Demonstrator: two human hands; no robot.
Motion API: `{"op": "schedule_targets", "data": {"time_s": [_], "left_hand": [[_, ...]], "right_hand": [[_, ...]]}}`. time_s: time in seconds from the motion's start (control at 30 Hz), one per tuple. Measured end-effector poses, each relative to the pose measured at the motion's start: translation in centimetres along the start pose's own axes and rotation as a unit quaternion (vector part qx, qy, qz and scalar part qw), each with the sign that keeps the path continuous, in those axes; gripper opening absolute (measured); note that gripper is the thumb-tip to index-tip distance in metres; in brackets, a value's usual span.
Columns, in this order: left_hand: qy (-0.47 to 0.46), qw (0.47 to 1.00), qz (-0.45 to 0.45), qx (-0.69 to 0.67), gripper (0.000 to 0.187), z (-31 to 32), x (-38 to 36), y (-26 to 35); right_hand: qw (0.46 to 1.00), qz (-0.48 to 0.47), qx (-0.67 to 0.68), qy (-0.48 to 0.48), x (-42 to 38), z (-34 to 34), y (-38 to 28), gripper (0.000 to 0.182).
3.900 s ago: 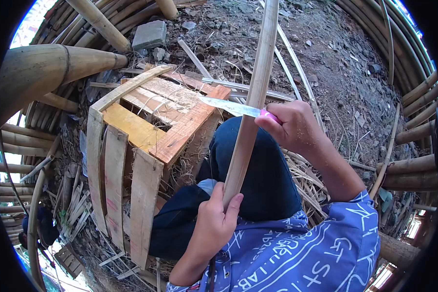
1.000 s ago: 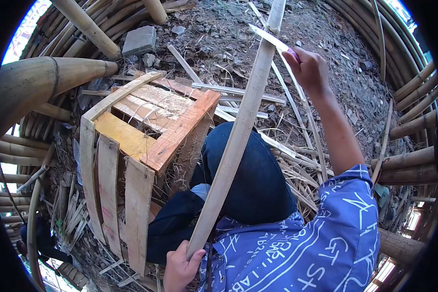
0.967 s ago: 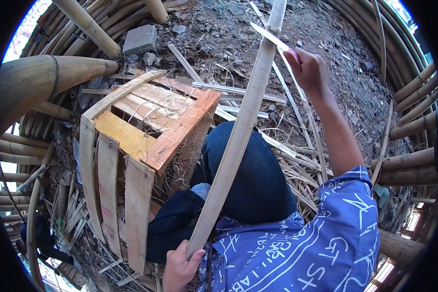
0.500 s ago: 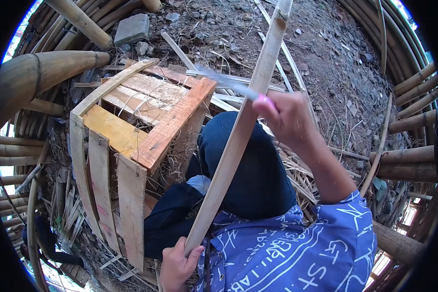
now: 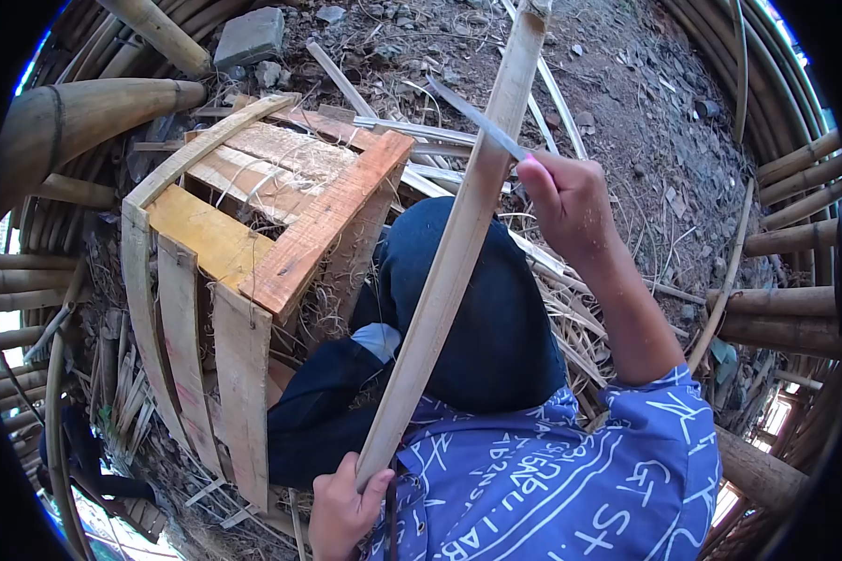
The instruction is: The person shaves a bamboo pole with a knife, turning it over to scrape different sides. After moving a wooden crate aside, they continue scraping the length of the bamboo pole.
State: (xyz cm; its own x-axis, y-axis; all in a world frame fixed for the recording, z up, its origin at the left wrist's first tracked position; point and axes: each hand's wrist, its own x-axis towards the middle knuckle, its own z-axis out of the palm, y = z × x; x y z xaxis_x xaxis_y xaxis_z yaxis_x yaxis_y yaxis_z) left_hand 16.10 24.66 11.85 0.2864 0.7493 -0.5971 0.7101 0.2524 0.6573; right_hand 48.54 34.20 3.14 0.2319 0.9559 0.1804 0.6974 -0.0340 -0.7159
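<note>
A long split bamboo strip point(image 5: 440, 288) slants from the bottom centre up to the top, across my bent knee. Its lower end is gripped by my left hand point(image 5: 344, 510), with the thumb on one edge. My right hand point(image 5: 571, 201) is closed round the pink handle of a knife point(image 5: 477, 118), to the right of the strip. The blade lies across the upper part of the strip and points up and left. Most of the handle is hidden in my fingers.
A wooden slatted crate point(image 5: 243, 360) with shavings on top stands left of my knee. A grey block point(image 5: 250, 37) lies behind it. Thin strips point(image 5: 571, 341) litter the ground at right. Bamboo poles point(image 5: 103, 117) line both sides. Another person's dark-clothed leg point(image 5: 112, 485) shows at lower left.
The knife blade, blurred before, is now sharp and lies more steeply across the strip. My right hand has shifted slightly up and right. The strip's top end has moved a little left.
</note>
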Motion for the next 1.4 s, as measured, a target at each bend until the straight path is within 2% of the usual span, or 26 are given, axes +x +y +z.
{"op": "schedule_targets", "data": {"time_s": [0.07, 0.13, 0.23, 0.37, 0.43, 0.5, 0.63, 0.7, 0.77, 0.8, 0.83, 0.9, 0.93, 0.97, 1.1, 1.17, 1.27, 1.4], "left_hand": [[0.006, 1.0, 0.007, 0.015, 0.029, 0.0, -0.1, -0.4], [0.016, 0.999, 0.016, 0.026, 0.029, -0.2, 0.1, -0.6], [0.006, 0.999, -0.003, 0.031, 0.027, 0.3, -0.1, -1.3], [0.044, 0.996, 0.029, 0.069, 0.03, 1.2, -0.1, -2.9], [0.054, 0.994, 0.039, 0.087, 0.03, 1.4, -0.4, -3.4], [0.027, 0.998, 0.028, 0.05, 0.03, 1.3, -1.0, -4.5], [0.025, 1.0, -0.001, 0.0, 0.03, 1.4, -0.7, -4.3], [0.028, 1.0, -0.014, 0.002, 0.029, 1.4, 0.0, -4.1], [0.029, 1.0, -0.007, 0.011, 0.029, 1.1, 0.3, -4.0], [0.02, 1.0, 0.004, 0.024, 0.029, 0.8, 0.2, -4.0], [0.015, 1.0, 0.0, 0.027, 0.029, 0.4, 0.3, -4.1], [0.008, 1.0, 0.001, 0.007, 0.028, 0.2, 0.4, -4.0], [0.006, 1.0, 0.003, 0.008, 0.028, 0.2, 0.4, -4.0], [0.003, 1.0, 0.0, -0.005, 0.028, 0.2, 0.4, -4.1], [0.006, 1.0, 0.018, -0.022, 0.028, 0.2, 1.2, -4.7], [0.002, 0.999, 0.018, -0.045, 0.028, 0.3, 1.3, -4.8], [-0.011, 0.997, 0.012, -0.073, 0.027, -0.1, 1.5, -4.1], [-0.039, 0.993, 0.029, -0.109, 0.024, -1.0, 3.0, -2.4]], "right_hand": [[1.0, 0.011, 0.015, 0.007, -0.1, -0.3, -0.3, 0.049], [0.997, -0.049, -0.061, -0.017, -1.1, -0.2, -0.8, 0.047], [0.992, -0.088, -0.092, -0.027, -1.3, 0.2, -0.5, 0.047], [0.992, -0.099, -0.073, -0.011, 0.1, 0.8, 0.5, 0.051], [0.999, 0.045, 0.002, -0.004, 1.0, 0.6, 2.2, 0.06], [0.992, 0.061, -0.069, 0.088, 3.5, -1.1, 6.2, 0.062], [0.992, 0.043, -0.087, 0.075, 4.2, -1.3, 6.5, 0.06], [0.998, 0.01, 0.023, 0.063, 3.2, -0.6, 5.3, 0.055], [0.998, -0.017, 0.058, 0.008, 1.1, 0.2, -0.2, 0.054], [0.997, -0.062, 0.041, -0.035, 0.3, 0.6, -1.3, 0.046], [0.995, -0.059, 0.046, -0.062, 0.0, 0.9, -1.8, 0.046], [0.998, -0.026, 0.06, 0.026, 1.4, 0.8, -0.1, 0.05], [0.997, 0.039, 0.051, 0.054, 2.2, 0.4, 1.5, 0.055], [0.997, 0.053, 0.026, 0.04, 2.7, -0.3, 2.8, 0.056], [0.996, -0.032, 0.078, -0.02, 0.0, 0.8, -1.8, 0.056], [0.995, -0.017, 0.091, -0.031, -0.3, 1.4, -1.3, 0.055], [0.993, 0.054, 0.094, 0.046, 1.3, 1.1, 0.5, 0.057], [0.985, 0.083, 0.153, -0.015, 0.9, 1.0, -0.3, 0.057]]}}
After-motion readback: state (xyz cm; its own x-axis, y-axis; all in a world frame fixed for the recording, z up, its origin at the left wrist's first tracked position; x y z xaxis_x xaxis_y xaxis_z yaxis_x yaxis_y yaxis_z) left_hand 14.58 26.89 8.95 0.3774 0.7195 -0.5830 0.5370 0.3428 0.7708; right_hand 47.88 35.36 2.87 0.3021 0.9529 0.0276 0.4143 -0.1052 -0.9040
